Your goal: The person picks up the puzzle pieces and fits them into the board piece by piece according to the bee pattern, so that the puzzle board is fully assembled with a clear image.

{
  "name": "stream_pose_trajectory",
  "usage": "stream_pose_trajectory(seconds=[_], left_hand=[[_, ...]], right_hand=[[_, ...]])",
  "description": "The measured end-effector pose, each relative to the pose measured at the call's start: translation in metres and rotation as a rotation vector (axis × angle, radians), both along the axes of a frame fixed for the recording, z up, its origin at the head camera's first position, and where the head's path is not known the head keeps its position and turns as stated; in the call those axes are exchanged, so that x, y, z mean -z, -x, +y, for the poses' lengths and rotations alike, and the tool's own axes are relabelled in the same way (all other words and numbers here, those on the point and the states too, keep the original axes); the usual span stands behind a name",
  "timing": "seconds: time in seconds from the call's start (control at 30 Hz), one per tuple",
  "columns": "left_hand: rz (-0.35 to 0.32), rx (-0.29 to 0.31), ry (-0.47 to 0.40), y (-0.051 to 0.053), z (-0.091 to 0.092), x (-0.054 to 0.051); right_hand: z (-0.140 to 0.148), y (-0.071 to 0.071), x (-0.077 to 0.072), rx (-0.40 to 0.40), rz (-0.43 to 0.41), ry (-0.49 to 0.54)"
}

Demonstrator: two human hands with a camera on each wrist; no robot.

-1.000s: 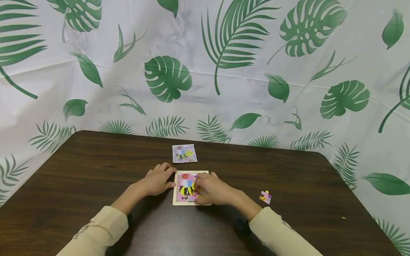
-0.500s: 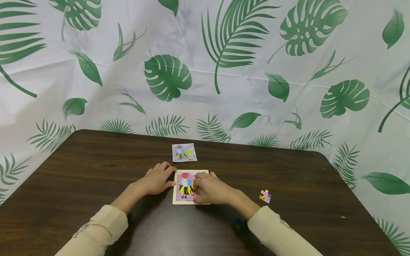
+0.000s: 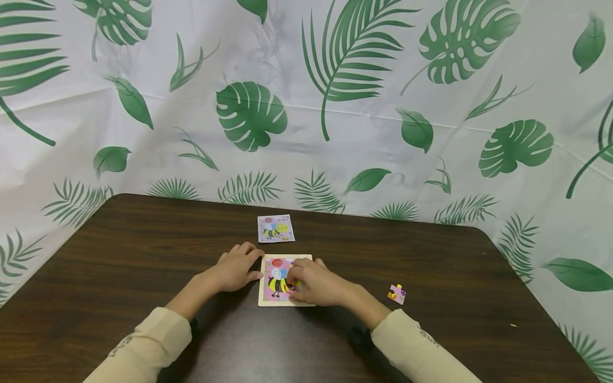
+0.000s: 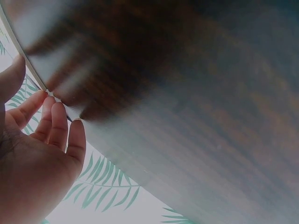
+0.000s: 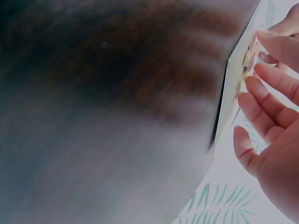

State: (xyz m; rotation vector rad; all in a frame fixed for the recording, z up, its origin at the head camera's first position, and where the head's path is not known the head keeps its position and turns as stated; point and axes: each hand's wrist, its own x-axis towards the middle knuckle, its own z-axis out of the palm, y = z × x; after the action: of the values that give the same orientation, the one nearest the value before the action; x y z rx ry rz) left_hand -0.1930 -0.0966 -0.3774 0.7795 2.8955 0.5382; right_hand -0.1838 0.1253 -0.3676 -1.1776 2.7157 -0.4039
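Observation:
A square wooden jigsaw board [image 3: 261,298] with a pale rim and a pink bee picture lies on the dark table. My left hand [image 3: 237,270] touches the board's left rim with thumb and fingertips, its fingers loosely bent; the left wrist view has this hand [image 4: 42,154] at the board's edge. Over the board's right half, my right hand [image 3: 318,283] curls its thumb and fingers at a puzzle piece [image 5: 251,56], seen slightly raised in the right wrist view. The right hand hides much of that side. A loose pink puzzle piece [image 3: 397,294] lies farther right.
Behind the board lies a paper card [image 3: 275,229] printed with the same bee. A leaf-patterned white cloth [image 3: 306,159] hangs behind the table's far edge. One tiny yellowish scrap [image 3: 513,325] is at the right of the table [image 3: 143,255].
Over the board, the fingers of my right hand have shifted slightly, and the gap at the picture's lower edge looks smaller. My left hand, the card and the loose piece stay in place.

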Motion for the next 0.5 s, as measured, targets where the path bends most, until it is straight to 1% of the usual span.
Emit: stream_pose_trajectory(seconds=[0.13, 0.27, 0.5], left_hand=[[-0.005, 0.0, 0.002, -0.0002, 0.0001, -0.0005], [-0.013, -0.003, 0.003, -0.0001, 0.0004, -0.0007], [-0.015, -0.005, 0.007, 0.0001, 0.0003, -0.0011]], right_hand=[[0.0016, -0.0005, 0.0005, -0.022, 0.0, 0.004], [0.0025, -0.0012, 0.0011, -0.049, 0.017, 0.002], [0.0028, -0.0022, 0.002, -0.064, 0.033, -0.001]])
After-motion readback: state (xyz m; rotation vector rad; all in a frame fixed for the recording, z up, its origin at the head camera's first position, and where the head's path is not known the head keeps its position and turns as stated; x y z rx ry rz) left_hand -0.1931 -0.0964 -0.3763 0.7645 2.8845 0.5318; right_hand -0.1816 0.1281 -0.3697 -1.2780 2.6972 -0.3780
